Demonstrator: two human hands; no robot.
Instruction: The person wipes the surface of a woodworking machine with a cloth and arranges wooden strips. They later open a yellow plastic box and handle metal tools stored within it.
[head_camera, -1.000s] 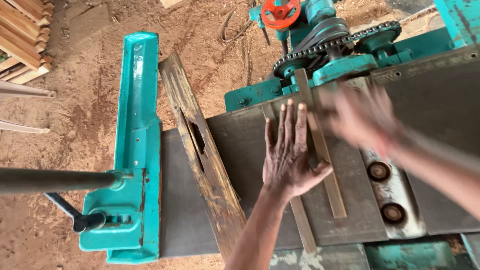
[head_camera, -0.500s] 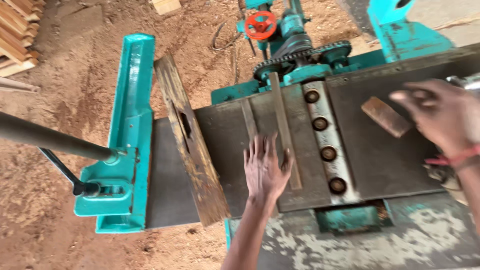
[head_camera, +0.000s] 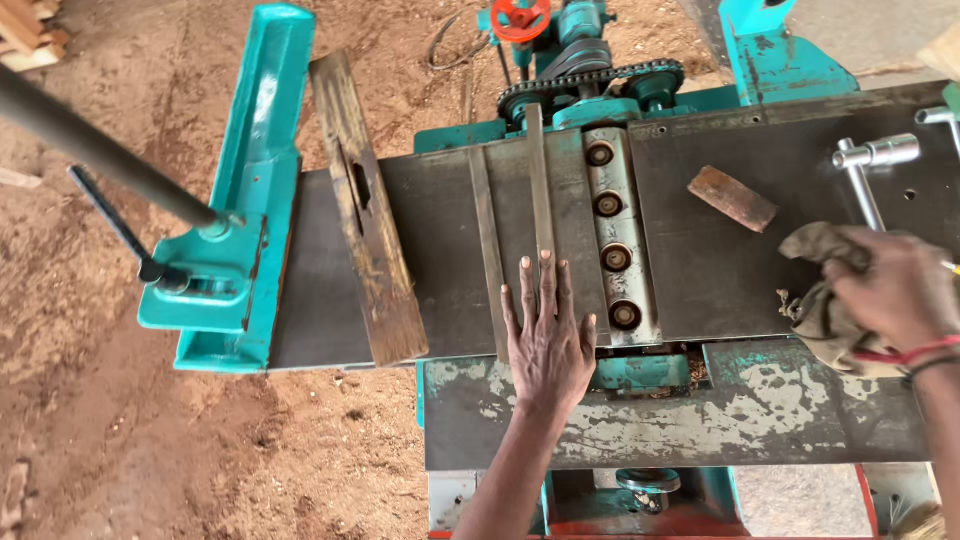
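Your left hand (head_camera: 547, 335) is lying palm-down on the dark steel worktop (head_camera: 440, 250), fingers (head_camera: 527, 290) spread flat and gripping nothing — fingertips resting on a long metal strip (head_camera: 541, 190) just left of the cutter block (head_camera: 613, 240). Your right hand (head_camera: 895, 290), well right of that block, is curling its fingers around a crumpled brown rag (head_camera: 825, 300) — pressing it onto the worktop.
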